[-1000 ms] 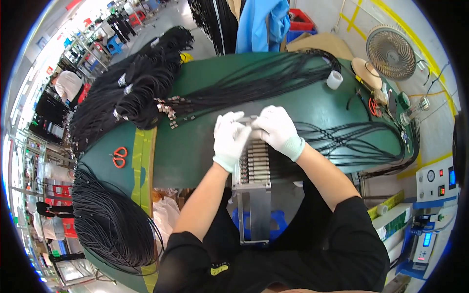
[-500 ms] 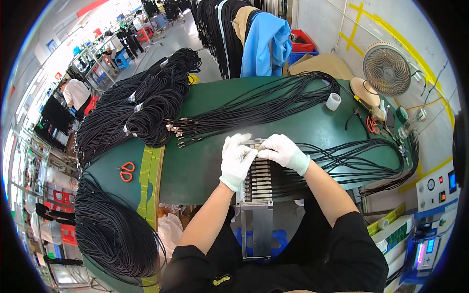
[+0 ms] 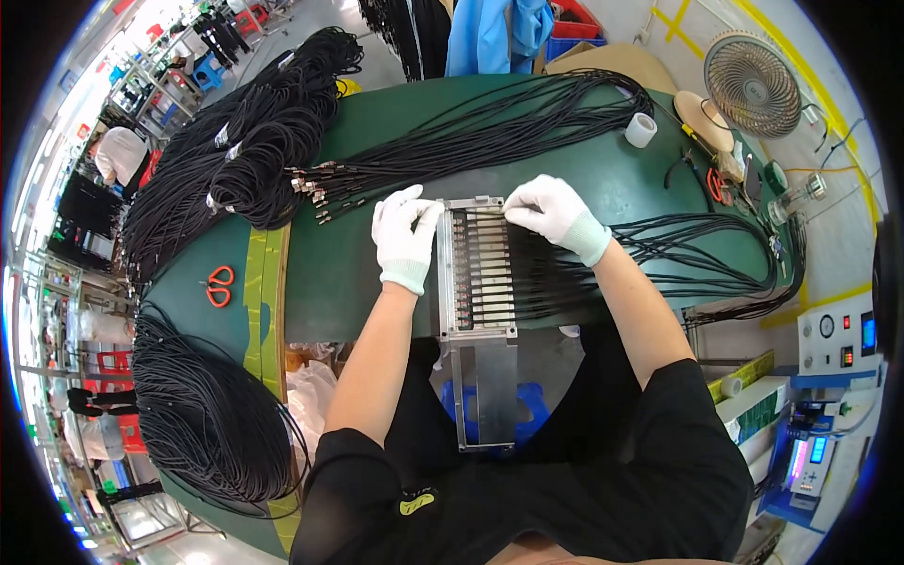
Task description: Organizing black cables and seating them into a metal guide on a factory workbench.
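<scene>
1. Seen from its own centre, the long silver metal fixture with rows of pale, black-tipped slots (image 3: 484, 268) lies on the green worktop (image 3: 348, 264), its lower frame jutting past the near edge toward 6 o'clock.
2. The white-gloved left hand (image 3: 405, 235) is at 10 o'clock, a fingertip at the fixture's left rail; whether its grip is clamped on anything, I cannot tell.
3. The white-gloved right hand (image 3: 556, 215) is at 1 o'clock, fingertips bunched at the upper right corner; whether its grip holds a cable, I cannot tell.
4. Thin black cables (image 3: 673, 243) fan out toward 3 o'clock, crowding that side.
5. A bundle of black cables with metal ends (image 3: 490, 132) lies across 12 o'clock, leaving a narrow bare strip.
6. Open room spreads at 9 o'clock, up to a yellow-taped strip (image 3: 266, 301).
</scene>
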Tool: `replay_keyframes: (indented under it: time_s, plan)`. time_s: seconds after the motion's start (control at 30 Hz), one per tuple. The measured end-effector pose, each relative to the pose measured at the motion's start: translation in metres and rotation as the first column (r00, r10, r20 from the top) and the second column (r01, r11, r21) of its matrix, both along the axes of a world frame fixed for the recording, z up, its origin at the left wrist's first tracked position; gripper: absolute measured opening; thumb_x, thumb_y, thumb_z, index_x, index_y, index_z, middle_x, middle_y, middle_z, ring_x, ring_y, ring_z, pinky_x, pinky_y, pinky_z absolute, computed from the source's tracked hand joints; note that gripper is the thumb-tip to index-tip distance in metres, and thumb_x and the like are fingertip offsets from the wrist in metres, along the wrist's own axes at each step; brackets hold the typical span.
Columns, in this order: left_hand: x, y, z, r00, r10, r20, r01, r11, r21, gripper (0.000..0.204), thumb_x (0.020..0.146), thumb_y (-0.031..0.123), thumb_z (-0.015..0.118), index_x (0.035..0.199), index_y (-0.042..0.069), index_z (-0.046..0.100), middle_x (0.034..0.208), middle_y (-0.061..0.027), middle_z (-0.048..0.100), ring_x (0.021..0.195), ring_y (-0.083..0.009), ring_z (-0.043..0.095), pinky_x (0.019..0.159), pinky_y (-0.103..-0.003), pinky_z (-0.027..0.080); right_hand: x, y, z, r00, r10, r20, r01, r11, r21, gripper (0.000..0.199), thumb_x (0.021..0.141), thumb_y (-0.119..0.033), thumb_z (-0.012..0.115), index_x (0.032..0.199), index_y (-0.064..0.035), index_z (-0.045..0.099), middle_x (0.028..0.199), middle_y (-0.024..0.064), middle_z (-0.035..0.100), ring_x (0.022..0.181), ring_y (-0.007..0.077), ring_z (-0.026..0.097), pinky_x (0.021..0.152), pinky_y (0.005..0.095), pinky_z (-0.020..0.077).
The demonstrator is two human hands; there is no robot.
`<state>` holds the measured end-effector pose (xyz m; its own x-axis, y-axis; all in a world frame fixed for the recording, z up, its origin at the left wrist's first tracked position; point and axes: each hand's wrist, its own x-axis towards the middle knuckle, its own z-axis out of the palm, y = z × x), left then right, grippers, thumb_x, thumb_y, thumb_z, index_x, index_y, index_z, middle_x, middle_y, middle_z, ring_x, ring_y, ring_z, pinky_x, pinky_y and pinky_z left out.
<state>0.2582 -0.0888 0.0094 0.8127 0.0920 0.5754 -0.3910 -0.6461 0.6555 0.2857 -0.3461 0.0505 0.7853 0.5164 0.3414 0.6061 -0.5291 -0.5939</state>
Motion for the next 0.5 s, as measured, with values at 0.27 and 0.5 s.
replay_keyframes:
  time_s: [0.27, 0.5]
  plan:
    - [-0.003, 0.000, -0.009, 0.986, 0.037, -0.165, -0.023, 0.996, 0.086, 0.019, 0.091, 0.028, 0.063, 0.097, 0.016, 0.076, 0.106, -0.0040, 0.072, 0.107, -0.0219, 0.063, 0.109, -0.047, 0.033, 0.004, 0.000, -0.008, 0.916, -0.071, 0.395, 0.116, 0.989, -0.093, 0.010, 0.072, -0.012, 0.071, 0.073, -0.0131, 0.062, 0.067, 0.0013, 0.060, 0.074, 0.0245, 0.059, 0.069, 0.0379, 0.0465]
    - [-0.002, 0.001, -0.007, 0.961, 0.019, -0.277, 0.003, 0.997, 0.080, 0.019, 0.091, 0.028, 0.062, 0.098, 0.016, 0.076, 0.110, -0.0037, 0.071, 0.109, -0.0213, 0.063, 0.112, -0.049, 0.030, 0.006, 0.006, -0.006, 0.888, -0.046, 0.458, 0.111, 0.987, -0.118, 0.011, 0.071, -0.013, 0.072, 0.074, -0.0138, 0.061, 0.069, 0.0006, 0.059, 0.075, 0.0244, 0.059, 0.070, 0.0377, 0.0455]
